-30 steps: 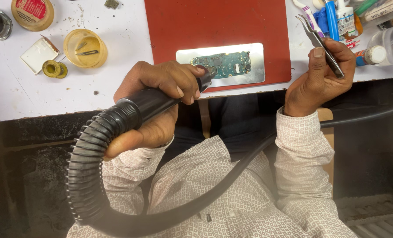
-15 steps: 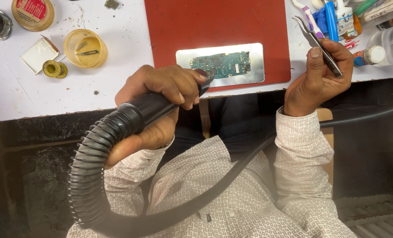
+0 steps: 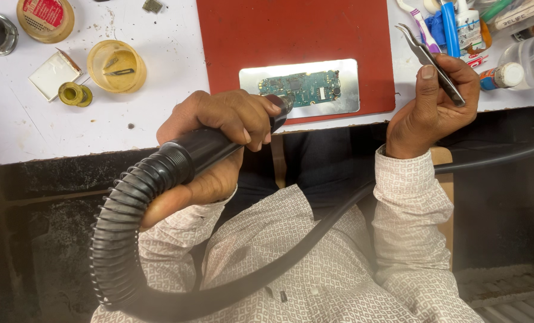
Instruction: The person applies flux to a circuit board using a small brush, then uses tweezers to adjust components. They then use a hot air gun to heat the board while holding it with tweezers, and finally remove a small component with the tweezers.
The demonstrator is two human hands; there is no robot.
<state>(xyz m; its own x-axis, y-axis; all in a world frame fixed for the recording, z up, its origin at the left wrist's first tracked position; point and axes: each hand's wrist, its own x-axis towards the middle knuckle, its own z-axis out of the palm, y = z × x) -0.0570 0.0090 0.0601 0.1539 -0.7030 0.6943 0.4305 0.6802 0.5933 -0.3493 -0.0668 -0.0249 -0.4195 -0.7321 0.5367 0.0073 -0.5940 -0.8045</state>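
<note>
My left hand grips the black handle of a hot-air tool, whose ribbed hose loops down over my lap. Its nozzle tip points at the left end of a green circuit board. The board lies on a shiny metal plate set on a red mat. My right hand hovers over the table's edge to the right of the mat and pinches metal tweezers, tips pointing up and left, away from the board.
On the white table, at the left, are a yellow dish with small parts, a small brass-coloured roll, a white pad and a round tin. Bottles, brushes and tubes crowd the right corner.
My right hand has shifted the tweezers slightly up and left. The left hand and nozzle have stayed at the board's left end.
</note>
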